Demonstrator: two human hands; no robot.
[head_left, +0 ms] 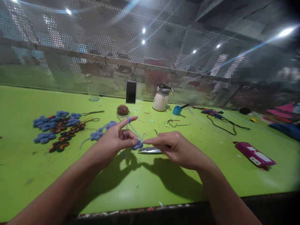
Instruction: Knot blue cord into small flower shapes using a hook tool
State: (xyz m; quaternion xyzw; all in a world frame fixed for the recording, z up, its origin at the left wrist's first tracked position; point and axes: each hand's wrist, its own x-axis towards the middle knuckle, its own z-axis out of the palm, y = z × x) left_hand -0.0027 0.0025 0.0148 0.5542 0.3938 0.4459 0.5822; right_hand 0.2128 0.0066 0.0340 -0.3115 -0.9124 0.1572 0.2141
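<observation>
My left hand point(118, 136) pinches a small blue crochet piece point(137, 144) between thumb and fingers. Blue yarn point(134, 127) loops over its raised index finger and runs down to the piece. My right hand point(174, 145) is closed, its index finger pointing at the stitches. A thin metal crochet hook point(142, 142) shows at that fingertip; the hand hides the rest. Under the right hand, silver scissor blades point(150, 150) stick out to the left, handles hidden. Just behind my left hand is a ball of blue yarn point(111, 125) beside a blue crochet flower point(96, 135).
Blue crochet flowers point(44, 137) and dark orange-flecked ones point(67, 136) lie at the left. Further back stand a multicoloured yarn ball point(122, 110), a phone point(131, 92), a pale jug point(160, 99) and a blue pot point(177, 110). A magenta case point(255, 153) lies right.
</observation>
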